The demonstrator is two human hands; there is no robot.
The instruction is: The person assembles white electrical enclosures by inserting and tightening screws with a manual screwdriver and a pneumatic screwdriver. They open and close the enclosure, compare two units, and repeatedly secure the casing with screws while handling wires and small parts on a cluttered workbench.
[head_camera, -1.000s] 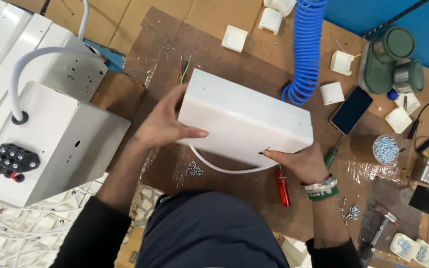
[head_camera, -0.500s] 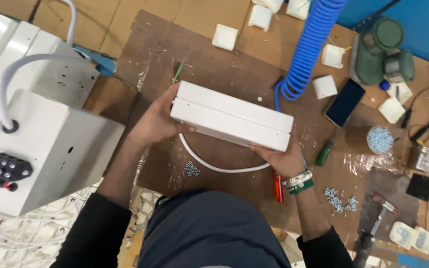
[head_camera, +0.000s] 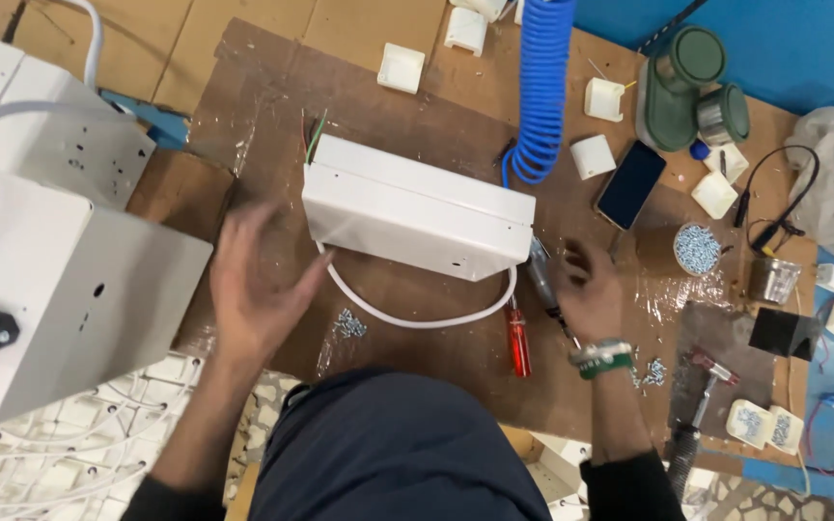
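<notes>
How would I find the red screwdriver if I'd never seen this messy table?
Start at the long white metal box on the brown cardboard sheet. Follow the white cable looping under it to its right end. The red-handled screwdriver lies there, the only red tool, beside the right hand.

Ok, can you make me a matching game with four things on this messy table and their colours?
Things:
1. coiled hose
2. screwdriver handle
3. long metal box
4. jar lid

Colours:
A. white
B. green
C. blue
D. red

Pairs: 1-C, 2-D, 3-A, 4-B
</notes>
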